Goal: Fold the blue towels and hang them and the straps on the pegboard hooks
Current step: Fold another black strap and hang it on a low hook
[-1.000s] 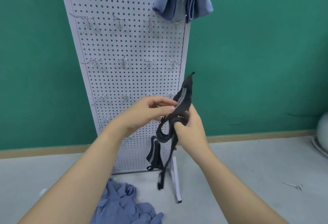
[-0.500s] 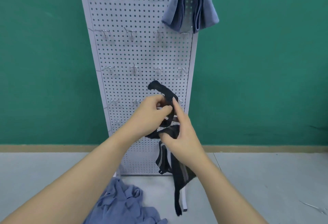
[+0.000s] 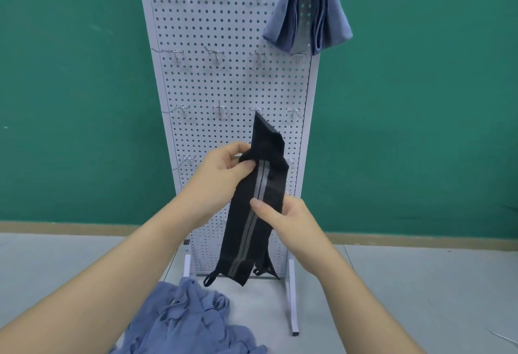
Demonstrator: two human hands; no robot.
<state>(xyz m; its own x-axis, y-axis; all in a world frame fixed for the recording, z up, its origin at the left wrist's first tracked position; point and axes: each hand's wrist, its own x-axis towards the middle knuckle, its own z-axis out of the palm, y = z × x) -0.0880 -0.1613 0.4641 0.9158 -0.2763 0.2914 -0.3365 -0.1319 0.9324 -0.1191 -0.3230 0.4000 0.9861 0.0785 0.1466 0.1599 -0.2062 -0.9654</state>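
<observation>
**Desk:** What does the room show?

**Photographer:** A grey floor (image 3: pixel 392 297) meets a green wall (image 3: pixel 420 101) along a tan skirting strip. A white pegboard (image 3: pixel 224 79) stands on a metal foot against the wall, with rows of wire hooks (image 3: pixel 215 55) across it. At 1 o'clock a folded blue towel (image 3: pixel 308 17) hangs from the top row. At 6 o'clock, crumpled blue towels (image 3: pixel 190 323) lie on the floor in front of the stand.

**Desk:** And the strap?

**Photographer:** The black strap (image 3: pixel 258 208), with a grey stripe down its middle, is held in front of the lower board at the frame's centre. Its long axis runs nearly vertical, the top end pointing to 12 o'clock and leaning slightly right, the bottom end with thin loops hanging toward 6.

**Desk:** The hands?

**Photographer:** Both forearms reach in from below. The left hand (image 3: pixel 224 174) pinches the strap's upper left edge. The right hand (image 3: pixel 283 222) grips it lower down, thumb pressed on the front near the stripe, fingers hidden behind.
</observation>
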